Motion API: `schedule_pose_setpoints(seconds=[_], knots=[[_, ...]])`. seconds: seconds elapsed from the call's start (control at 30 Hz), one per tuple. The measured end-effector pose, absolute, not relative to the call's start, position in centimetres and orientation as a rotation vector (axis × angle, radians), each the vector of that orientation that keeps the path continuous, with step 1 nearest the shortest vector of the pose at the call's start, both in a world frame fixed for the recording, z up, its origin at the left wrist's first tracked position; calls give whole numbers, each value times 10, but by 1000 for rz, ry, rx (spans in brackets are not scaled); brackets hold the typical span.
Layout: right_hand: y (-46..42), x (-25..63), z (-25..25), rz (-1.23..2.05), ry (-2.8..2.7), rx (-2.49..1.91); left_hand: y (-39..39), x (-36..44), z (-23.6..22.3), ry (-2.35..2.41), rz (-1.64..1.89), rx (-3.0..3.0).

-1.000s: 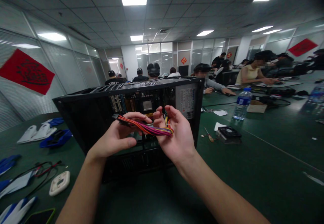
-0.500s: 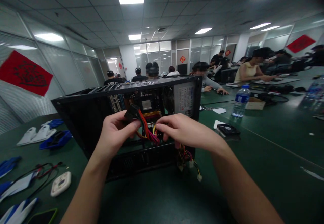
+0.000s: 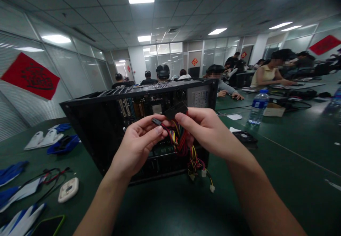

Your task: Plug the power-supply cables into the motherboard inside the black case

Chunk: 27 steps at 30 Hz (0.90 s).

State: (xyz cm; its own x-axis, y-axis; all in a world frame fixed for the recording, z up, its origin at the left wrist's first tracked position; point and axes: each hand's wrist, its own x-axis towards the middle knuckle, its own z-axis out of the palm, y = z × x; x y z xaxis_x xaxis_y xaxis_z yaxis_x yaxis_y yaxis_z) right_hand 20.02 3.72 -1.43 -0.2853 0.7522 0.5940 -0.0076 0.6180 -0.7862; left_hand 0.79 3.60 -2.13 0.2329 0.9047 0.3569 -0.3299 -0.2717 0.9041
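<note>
An open black computer case (image 3: 87,129) stands on the green table (image 3: 279,165) in front of me. From its inside comes a bundle of red, yellow and black power cables (image 3: 183,143). My left hand (image 3: 138,143) pinches a small flat black connector (image 3: 156,121) on the bundle between thumb and fingers. My right hand (image 3: 207,131) is closed on a larger black connector (image 3: 175,110) and the wires below it. Loose white plugs (image 3: 206,177) hang from the bundle down to the table.
Left of the case lie blue-and-white gloves (image 3: 50,141), a white round part (image 3: 68,189), a red-black cable (image 3: 45,179) and a phone (image 3: 49,225). To the right are a small fan (image 3: 245,137), a water bottle (image 3: 258,106) and a cardboard box (image 3: 274,110). Several people sit behind.
Both hands have lifted the cable bundle higher before the case. My right hand now grips the large black connector, and my left has shifted to the small flat one.
</note>
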Motion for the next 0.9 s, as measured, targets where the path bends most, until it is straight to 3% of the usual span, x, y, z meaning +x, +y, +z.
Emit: schedule_pose_setpoints(seconds=[0.43, 0.9], knots=[[36, 197, -15, 1082, -1659, -470, 32, 11, -19, 604, 1393, 1191], [40, 195, -17, 873, -1753, -569, 37, 13, -23, 657, 1486, 1232]])
